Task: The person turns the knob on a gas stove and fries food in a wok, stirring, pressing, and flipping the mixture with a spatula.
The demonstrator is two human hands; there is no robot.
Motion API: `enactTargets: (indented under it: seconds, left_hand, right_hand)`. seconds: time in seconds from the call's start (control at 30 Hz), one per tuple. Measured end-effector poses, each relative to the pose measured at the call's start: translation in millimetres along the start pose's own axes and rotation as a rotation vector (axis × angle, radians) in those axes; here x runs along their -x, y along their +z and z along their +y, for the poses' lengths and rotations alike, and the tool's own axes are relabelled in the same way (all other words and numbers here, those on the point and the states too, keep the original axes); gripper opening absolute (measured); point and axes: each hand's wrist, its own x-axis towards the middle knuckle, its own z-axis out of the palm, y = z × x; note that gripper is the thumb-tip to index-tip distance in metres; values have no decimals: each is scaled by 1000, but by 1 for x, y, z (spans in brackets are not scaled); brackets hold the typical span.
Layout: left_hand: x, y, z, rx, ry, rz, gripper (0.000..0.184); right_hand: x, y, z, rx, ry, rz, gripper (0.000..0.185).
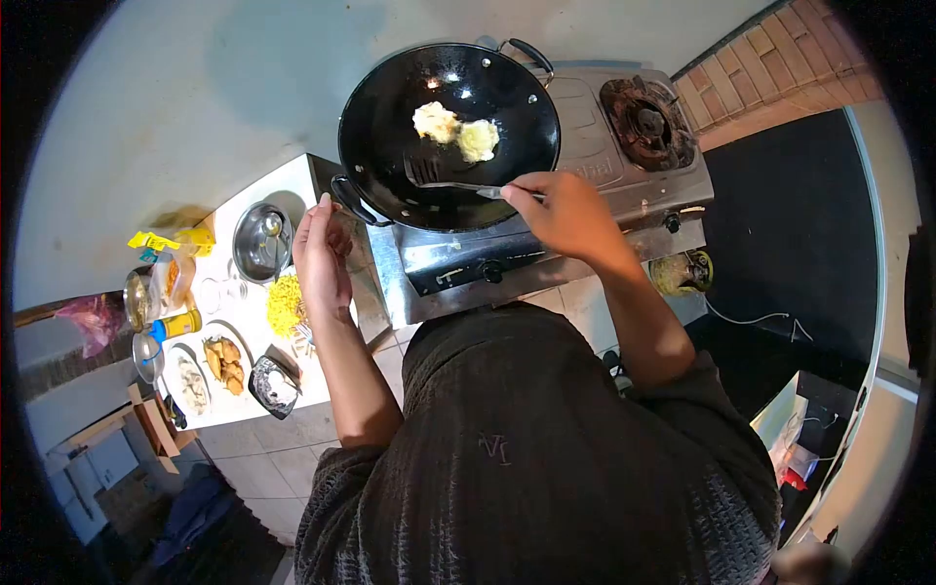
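- Our right hand is closed around the handle end of a slotted turner, its fingers and thumb drawn together with no gap.
- The turner's head reaches to the left of those fingers, low inside the black wok.
- Two lumps of pale yellow food lie in the wok, beyond our right fingers and a little to their left, just past the turner's head.
- Our left hand is raised with its fingers partly curled, just beside the wok's near-left handle; we cannot tell whether they touch it or hold anything.
- To the left of our left fingers we see a steel bowl with a utensil in it, and nearer us a yellow heap.
- Beyond our right fingers, to their right, is the stove's bare burner.
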Motion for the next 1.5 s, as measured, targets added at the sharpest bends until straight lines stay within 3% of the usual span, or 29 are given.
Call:
enactTargets:
  seconds: [0.17,0.27,0.4,0.47,0.6,0.7,0.8,1.0,1.07,1.17,1.33,1.5]
  left_hand:
    - [0,-4,2,-14,10,-13,20]
    - [0,-3,2,2,12,-28,20]
    - [0,-2,0,8,7,-20,20]
    - [1,-4,0,11,1,-23,20]
    - [1,-5,1,17,5,-18,20]
    - [1,-5,-2,25,9,-5,23]
    - [6,-7,-3,3,-22,4,29]
    - [23,-29,-33,150,-136,-4,32]
    - [26,-36,-47,158,-129,-19,30]
    - [46,-34,-84,-194,-230,35,30]
    - [82,-4,-142,-699,-302,-186,48]
    - [80,16,-191,-770,-254,-194,52]
  right_hand:
    - [-1,-19,-11,141,128,12,28]
    - [-2,-13,0,3,39,-10,28]
    - [-4,-5,8,45,-10,-23,29]
    - [-4,-11,7,145,24,60,29]
    - [-4,-17,-1,52,113,-17,30]
    - [-3,-11,5,5,-32,-31,30]
    - [3,-20,-11,92,155,9,30]
    - [14,-23,10,161,-69,222,26]
    - [8,-26,15,310,-286,388,25]
    - [11,-31,26,411,-369,410,24]
    - [30,-39,41,382,-455,413,23]
    - [48,-47,50,362,-455,400,21]
